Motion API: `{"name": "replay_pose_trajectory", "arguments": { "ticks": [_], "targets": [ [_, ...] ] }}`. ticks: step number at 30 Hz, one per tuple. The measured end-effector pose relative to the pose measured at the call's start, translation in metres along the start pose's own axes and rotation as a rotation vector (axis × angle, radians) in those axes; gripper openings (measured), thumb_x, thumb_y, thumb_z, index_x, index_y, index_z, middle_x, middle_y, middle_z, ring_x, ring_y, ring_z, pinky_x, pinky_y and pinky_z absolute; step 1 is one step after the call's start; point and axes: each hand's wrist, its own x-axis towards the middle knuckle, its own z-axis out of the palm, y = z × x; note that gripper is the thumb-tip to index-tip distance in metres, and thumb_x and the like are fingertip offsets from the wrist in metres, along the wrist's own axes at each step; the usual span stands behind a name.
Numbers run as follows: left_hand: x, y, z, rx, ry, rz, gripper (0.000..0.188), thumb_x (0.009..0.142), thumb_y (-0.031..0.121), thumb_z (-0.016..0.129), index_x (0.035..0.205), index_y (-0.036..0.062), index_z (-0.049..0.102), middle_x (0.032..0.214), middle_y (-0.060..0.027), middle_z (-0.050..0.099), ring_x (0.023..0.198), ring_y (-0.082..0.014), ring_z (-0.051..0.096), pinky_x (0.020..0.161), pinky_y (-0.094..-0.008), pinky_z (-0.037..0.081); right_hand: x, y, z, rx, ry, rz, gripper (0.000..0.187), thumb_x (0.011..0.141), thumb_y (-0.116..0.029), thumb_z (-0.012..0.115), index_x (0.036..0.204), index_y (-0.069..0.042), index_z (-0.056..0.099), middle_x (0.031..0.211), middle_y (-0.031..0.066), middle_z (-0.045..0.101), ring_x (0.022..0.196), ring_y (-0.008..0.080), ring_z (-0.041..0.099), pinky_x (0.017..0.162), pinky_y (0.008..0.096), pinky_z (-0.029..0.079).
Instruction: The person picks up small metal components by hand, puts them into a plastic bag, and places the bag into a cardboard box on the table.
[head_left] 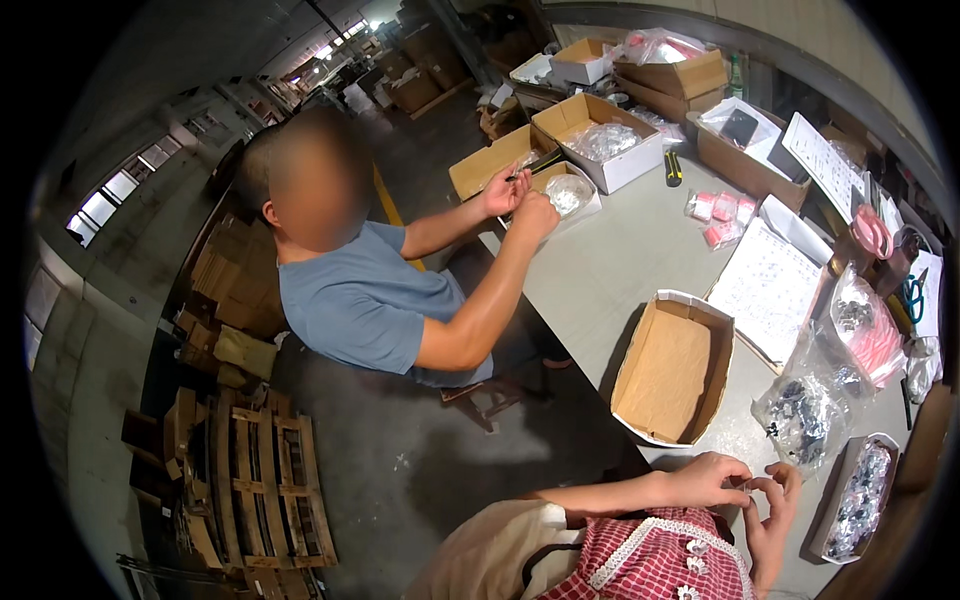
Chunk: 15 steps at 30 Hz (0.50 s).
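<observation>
My left hand (703,482) and my right hand (770,512) meet at the table's near edge. The fingers of both are pinched together, tip to tip. Whatever is between them is too small to make out. Just beyond them lies a clear plastic bag (800,415) of small dark and silvery parts. To the right of my hands stands a narrow white box (860,500) filled with small parts in clear wrapping. An open cardboard box (672,370) with a bare brown bottom sits ahead of my left hand.
A co-worker (375,290) in a blue shirt sits at the table's left side, handling something small over a box (590,205). Papers (768,285), pink packets (720,215), a yellow-black cutter (672,168) and scissors (914,295) lie around. Wooden pallets (265,485) stand on the floor.
</observation>
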Motion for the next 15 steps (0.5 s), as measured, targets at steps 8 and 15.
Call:
{"name": "replay_pose_trajectory", "arguments": {
  "ticks": [8,15],
  "targets": [
    [0.002,-0.001,0.003,-0.287,-0.097,-0.185,0.032,0.087,0.03,0.074,0.096,0.0006,0.069,0.076,-0.001,0.064,0.07,-0.0079,0.055,0.063,-0.0268,0.045,-0.003,-0.001,0.001,0.117,-0.018,0.103,0.022,0.071,-0.009,0.075,0.08,-0.001,0.057,0.096,0.01,0.055,0.096,0.0255,0.05,0.089,0.0362,0.038],
    [0.004,-0.021,0.011,-0.519,-0.179,-0.271,0.032,0.093,0.035,0.069,0.094,0.0027,0.068,0.077,0.0017,0.062,0.069,-0.0058,0.052,0.059,-0.0242,0.04,-0.008,0.01,0.01,0.255,0.07,0.249,0.019,0.073,-0.009,0.077,0.08,-0.003,0.06,0.095,0.0106,0.061,0.101,0.0263,0.054,0.099,0.0407,0.038]
  ]
}}
